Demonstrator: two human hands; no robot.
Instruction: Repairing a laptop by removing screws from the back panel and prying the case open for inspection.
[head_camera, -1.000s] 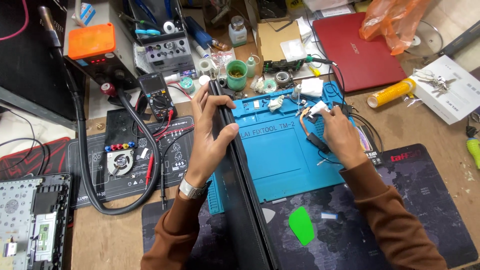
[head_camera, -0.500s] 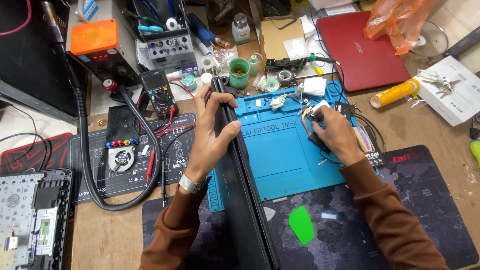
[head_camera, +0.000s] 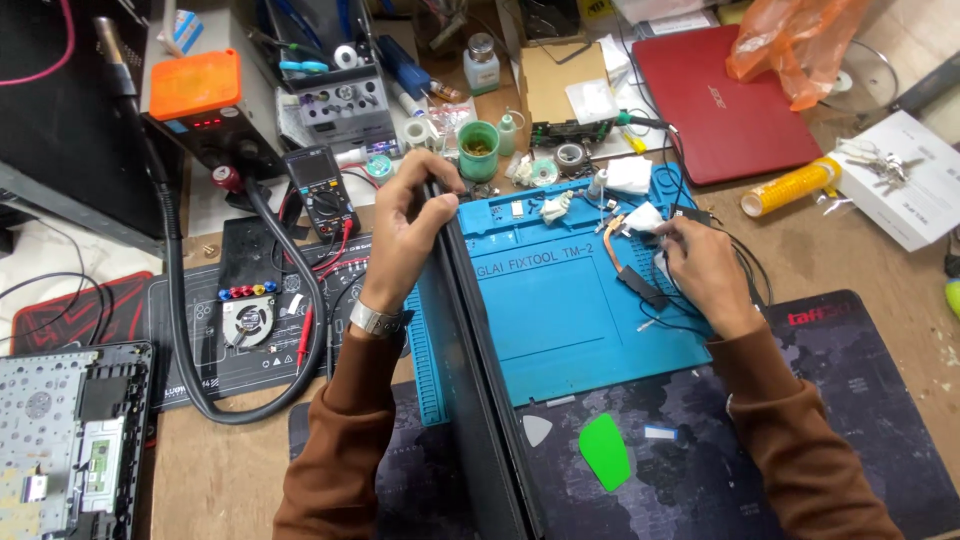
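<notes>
My left hand (head_camera: 405, 235) grips the top edge of a dark laptop (head_camera: 470, 380) that stands on its side, running from the table's front up to the blue silicone repair mat (head_camera: 560, 310). A metal watch sits on that wrist. My right hand (head_camera: 700, 265) rests on the mat's right side, fingers pinched on a white tissue (head_camera: 645, 217) beside a copper heat pipe (head_camera: 612, 245) and a black cable. Small white parts and screws lie in the mat's top trays.
A red laptop (head_camera: 720, 100) lies at the back right under an orange plastic bag (head_camera: 790, 40). A multimeter (head_camera: 318, 190), a soldering station with an orange top (head_camera: 195, 85), a green cup (head_camera: 478, 150), a yellow tube (head_camera: 790, 187), a white box (head_camera: 900, 180) and a green pick (head_camera: 604, 452) surround the mat.
My right hand has shifted slightly up and left on the mat toward the white tissue. The left hand keeps its hold on the standing laptop.
</notes>
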